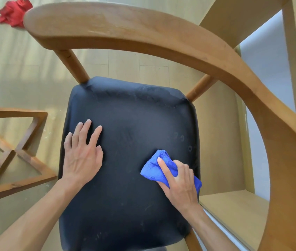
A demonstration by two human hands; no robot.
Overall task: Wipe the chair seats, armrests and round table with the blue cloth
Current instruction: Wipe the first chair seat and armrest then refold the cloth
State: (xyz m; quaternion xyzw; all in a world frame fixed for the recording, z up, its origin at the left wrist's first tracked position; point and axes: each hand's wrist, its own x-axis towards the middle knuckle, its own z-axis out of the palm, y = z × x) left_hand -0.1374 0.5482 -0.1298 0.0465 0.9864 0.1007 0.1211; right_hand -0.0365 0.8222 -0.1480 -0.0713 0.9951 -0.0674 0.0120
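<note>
Blue cloth (159, 166) sits bunched on the right front part of the black chair seat (129, 160), under the right hand (179, 185).

Head view, only one given: right hand fingers (163, 167) grasp the cloth, index finger laid straight along the top of it, the rest curled round the wad, pressing it onto the seat. Left hand (83, 156) lies flat on the left side of the seat, fingers released and spread, holding nothing, probably steadying the chair. The hands are well apart.

Seat shows faint scuffs and a few small ring marks near its right edge, just beyond the cloth. Curved wooden armrest (143, 33) arcs over the back and down the right side; cloth is not touching it. A red cloth (13, 12) lies crumpled on the floor (17, 69) at upper left, partly behind the armrest end. A wooden frame (17, 156) with crossed bars stands on the floor at left; could be the base of the round desk, cannot tell. No desk top visible.

Step in hand, my read: wiping this chair seat, early in the task. Armrest and round desk look not yet done, other chairs not in view.

Next move likely calls for sweeping the cloth across the seat toward the left and back edges, left hand lifting out of the way, keeping pressure even, then moving up to the armrest.
</note>
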